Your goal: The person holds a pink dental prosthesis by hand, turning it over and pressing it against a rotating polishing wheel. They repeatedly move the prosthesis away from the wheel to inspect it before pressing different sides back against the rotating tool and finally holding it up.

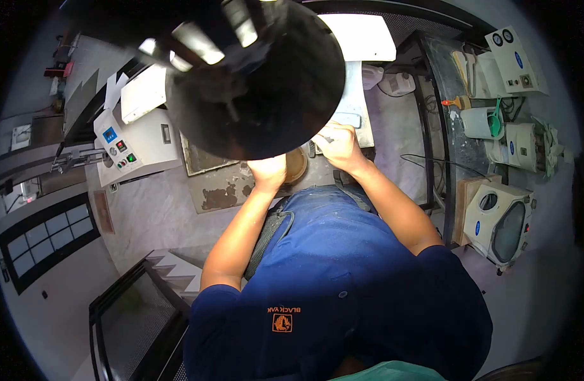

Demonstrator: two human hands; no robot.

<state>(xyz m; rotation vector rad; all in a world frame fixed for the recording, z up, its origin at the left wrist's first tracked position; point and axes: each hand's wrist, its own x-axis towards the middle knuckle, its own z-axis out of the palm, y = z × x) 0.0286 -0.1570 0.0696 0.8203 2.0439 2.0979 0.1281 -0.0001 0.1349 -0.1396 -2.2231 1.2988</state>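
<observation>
A large black lamp shade [257,89] hangs over the work spot and hides much of what lies below it. My left hand [268,170] reaches under its lower rim, so its fingers are out of sight. My right hand [339,147] is at the shade's right edge, with fingers bent and drawn together. What they hold, if anything, is too small and too covered to make out. Between the hands sits a round brown bowl [296,165], partly hidden by the shade. Just beyond my right hand lies a small pale blue-grey block [348,119].
On the left stands a white control box [136,149] with buttons and a display. A dark shelf rack [428,120] on the right bears a white container with a green scoop [495,122], a brush [457,102] and several machines. A black cable [441,162] sticks out from it.
</observation>
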